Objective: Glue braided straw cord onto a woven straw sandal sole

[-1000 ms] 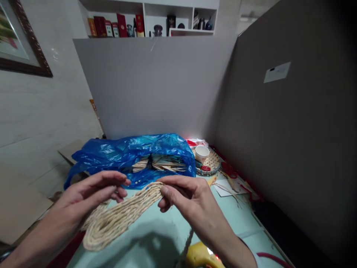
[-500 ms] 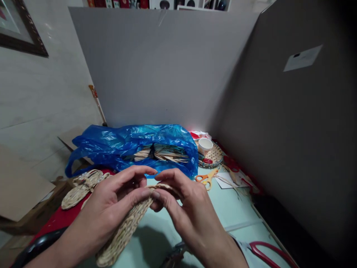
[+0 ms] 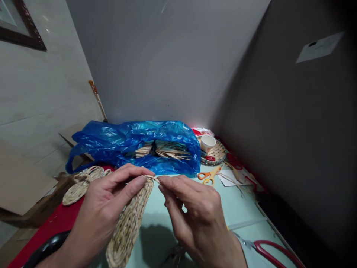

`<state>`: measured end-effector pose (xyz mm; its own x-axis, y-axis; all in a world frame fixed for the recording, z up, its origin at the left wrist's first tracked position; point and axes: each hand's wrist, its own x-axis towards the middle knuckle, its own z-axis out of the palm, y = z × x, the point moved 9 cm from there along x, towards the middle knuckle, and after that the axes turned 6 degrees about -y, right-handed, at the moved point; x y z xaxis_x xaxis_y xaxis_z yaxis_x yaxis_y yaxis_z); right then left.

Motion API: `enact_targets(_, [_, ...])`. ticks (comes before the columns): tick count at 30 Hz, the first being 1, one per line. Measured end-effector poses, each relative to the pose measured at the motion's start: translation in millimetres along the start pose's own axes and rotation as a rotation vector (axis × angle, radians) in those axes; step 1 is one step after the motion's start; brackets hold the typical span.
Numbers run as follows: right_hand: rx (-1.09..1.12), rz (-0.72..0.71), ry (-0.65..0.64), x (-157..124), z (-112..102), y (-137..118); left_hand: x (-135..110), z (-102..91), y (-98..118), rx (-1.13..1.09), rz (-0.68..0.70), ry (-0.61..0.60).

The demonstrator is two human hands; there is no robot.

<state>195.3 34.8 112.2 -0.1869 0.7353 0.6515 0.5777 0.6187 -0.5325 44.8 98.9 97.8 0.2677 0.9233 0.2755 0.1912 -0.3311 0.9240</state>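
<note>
Fingers (image 3: 133, 185) of the left hand (image 3: 103, 212) are clamped on the tip of the woven straw sole (image 3: 126, 230), apparently to steady it. The right hand (image 3: 198, 219) nips the same tip.

Head view count:
- Two soles, with the second sole (image 3: 79, 186) left of the fingers.
- One blue bag (image 3: 134, 139) beyond them.
- One cup (image 3: 208, 142).
- Orange scissors (image 3: 208, 175) and red-handled scissors (image 3: 269, 253), both to the right.

Bag (image 3: 134, 143) behind mat (image 3: 129, 223); scissors (image 3: 208, 175) right

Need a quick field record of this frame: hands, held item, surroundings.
left hand: grips long oval plaited straw piece near its far end
right hand: fingertips pinch that piece's tip
behind: blue plastic bag holding pale strips
left of hands: second plaited straw piece, untouched
right: orange-handled scissors, white cup
</note>
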Motion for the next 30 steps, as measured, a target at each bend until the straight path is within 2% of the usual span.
enact_targets(4, [-0.192, -0.091, 0.016, -5, 5, -9, -1, 1.2, -12, -0.054, -0.051, 0.030])
enact_targets(7, [-0.291, -0.091, -0.033, -10, 18, -9, -4, -0.5, -20, -0.081, -0.063, 0.074])
enact_targets(10, [-0.331, -0.073, -0.012, -14, 27, -8, -5, -1.1, -24, -0.108, -0.049, 0.113])
enact_targets(18, [-0.286, -0.006, -0.019, -29, 51, -4, -4, 5.4, -28, -0.243, -0.055, 0.168])
enact_targets(23, [-0.183, 0.048, -0.050, -40, 66, 2, -6, 2.0, -27, -0.309, -0.081, 0.243])
enact_targets(30, [-0.121, 0.070, -0.137, -37, 70, 3, -7, -1.3, -26, -0.274, -0.063, 0.297])
